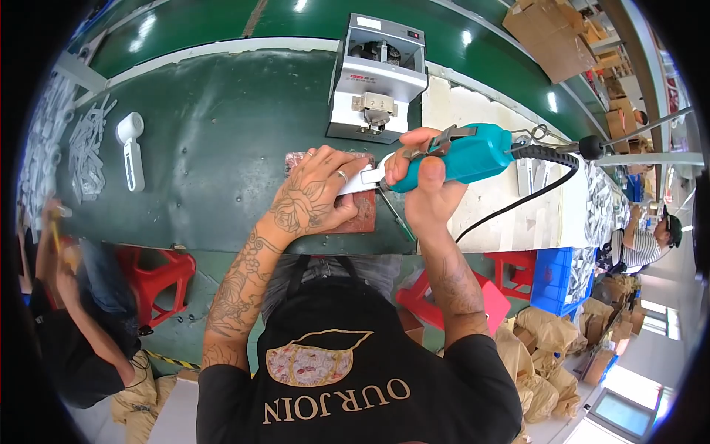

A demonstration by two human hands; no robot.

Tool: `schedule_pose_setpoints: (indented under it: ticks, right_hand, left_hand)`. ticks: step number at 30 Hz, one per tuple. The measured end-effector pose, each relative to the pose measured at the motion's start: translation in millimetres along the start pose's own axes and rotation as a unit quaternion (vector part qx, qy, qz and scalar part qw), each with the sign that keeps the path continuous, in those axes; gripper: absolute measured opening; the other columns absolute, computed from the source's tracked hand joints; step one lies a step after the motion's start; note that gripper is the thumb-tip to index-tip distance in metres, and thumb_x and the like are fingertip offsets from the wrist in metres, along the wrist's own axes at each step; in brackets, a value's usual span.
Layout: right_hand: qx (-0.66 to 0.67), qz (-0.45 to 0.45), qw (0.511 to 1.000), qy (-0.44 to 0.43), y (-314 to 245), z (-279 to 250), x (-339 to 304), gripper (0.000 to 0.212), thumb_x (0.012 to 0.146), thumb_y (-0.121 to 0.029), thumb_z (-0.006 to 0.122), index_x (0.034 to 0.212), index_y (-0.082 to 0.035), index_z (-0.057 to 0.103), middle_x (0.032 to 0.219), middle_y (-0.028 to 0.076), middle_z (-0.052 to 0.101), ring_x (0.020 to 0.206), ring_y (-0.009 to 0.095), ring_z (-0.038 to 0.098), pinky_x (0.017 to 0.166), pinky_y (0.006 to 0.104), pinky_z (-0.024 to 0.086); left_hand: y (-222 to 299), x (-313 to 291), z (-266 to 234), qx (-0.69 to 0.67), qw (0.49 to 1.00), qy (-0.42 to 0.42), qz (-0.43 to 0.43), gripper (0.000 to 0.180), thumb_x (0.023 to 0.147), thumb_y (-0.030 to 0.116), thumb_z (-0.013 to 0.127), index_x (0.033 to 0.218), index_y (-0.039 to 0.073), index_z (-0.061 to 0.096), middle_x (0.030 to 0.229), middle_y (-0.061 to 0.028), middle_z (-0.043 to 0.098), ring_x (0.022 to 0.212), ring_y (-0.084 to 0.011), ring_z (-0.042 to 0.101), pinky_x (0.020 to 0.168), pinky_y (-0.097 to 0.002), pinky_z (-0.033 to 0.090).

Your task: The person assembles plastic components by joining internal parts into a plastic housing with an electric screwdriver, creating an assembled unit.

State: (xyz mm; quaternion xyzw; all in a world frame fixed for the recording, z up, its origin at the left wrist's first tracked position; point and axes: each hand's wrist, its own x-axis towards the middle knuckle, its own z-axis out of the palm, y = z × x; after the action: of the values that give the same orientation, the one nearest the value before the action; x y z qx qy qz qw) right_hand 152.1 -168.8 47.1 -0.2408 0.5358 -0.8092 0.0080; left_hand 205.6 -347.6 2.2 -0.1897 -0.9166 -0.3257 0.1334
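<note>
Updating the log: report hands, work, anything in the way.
Left hand holds white piece over red board. Right hand grips teal power tool, tip by the piece. Black cord off right, not blocking.

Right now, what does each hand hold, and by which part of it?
The right hand holds the teal power tool around its front end. The left hand holds the white plastic part; its fingers hide the exact place.

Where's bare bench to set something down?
Widest: green benchtop between the white round-headed device and left hand. Smaller: the pale sheet, near part, beneath the black cable. Crowded: the red pad under the left hand; the far-left parts pile.
</note>
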Motion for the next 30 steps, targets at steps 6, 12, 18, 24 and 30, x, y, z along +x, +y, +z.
schedule_pose_setpoints:
  ticks: [6,12,18,24,30]
  right_hand:
    - [-0.04,0.014,0.999,0.016,3.3,4.1,-0.7,0.052,0.094,-0.043,0.069,0.108,0.005,0.056,0.072,0.007,0.057,0.064,0.016,0.058,0.061,0.0305,0.048]
    - [-0.06,0.044,0.997,0.014,17.6,1.0,-6.9,0.046,0.093,-0.041,0.07,0.1,0.001,0.053,0.07,0.007,0.054,0.063,0.018,0.055,0.06,0.0331,0.047]
    - [-0.069,0.027,0.997,-0.009,29.4,-5.5,-1.5,0.034,0.095,-0.03,0.069,0.096,0.0,0.051,0.072,0.008,0.053,0.062,0.018,0.053,0.06,0.0335,0.046]
    - [-0.132,-0.008,0.99,0.043,32.8,-2.4,-5.2,0.041,0.097,-0.042,0.063,0.094,-0.002,0.053,0.069,0.007,0.055,0.061,0.017,0.054,0.057,0.0313,0.045]
    - [0.018,0.035,0.993,0.111,-8.6,8.1,-31.7,0.054,0.089,-0.056,0.069,0.104,-0.006,0.054,0.068,0.004,0.051,0.06,0.018,0.051,0.055,0.0323,0.043]
  left_hand:
    - [0.5,-2.1,1.0,-0.002,1.0,-0.001,0.0,0.058,0.07,0.013,0.068,0.128,0.01,0.062,0.123,-0.008,0.062,0.108,-0.0306,0.058,0.096,-0.0456,0.047]
    - [1.2,1.5,-1.4,0.003,1.0,-0.003,0.008,0.056,0.073,0.014,0.066,0.129,0.008,0.063,0.117,-0.0079,0.063,0.104,-0.0285,0.058,0.092,-0.0424,0.047]
    - [-4.6,8.4,-4.3,-0.008,1.0,-0.003,0.008,0.056,0.072,0.015,0.066,0.128,0.008,0.063,0.118,-0.0074,0.063,0.105,-0.0284,0.057,0.092,-0.042,0.048]
    - [-0.8,5.6,-11.4,-0.046,0.999,-0.007,0.002,0.057,0.073,0.022,0.067,0.127,0.008,0.061,0.12,-0.0128,0.061,0.108,-0.0351,0.057,0.097,-0.0482,0.047]
    - [11.3,-21.0,-3.5,0.058,0.995,0.028,0.077,0.049,0.084,0.031,0.068,0.127,0.007,0.06,0.132,-0.0095,0.057,0.115,-0.0278,0.056,0.097,-0.0418,0.047]
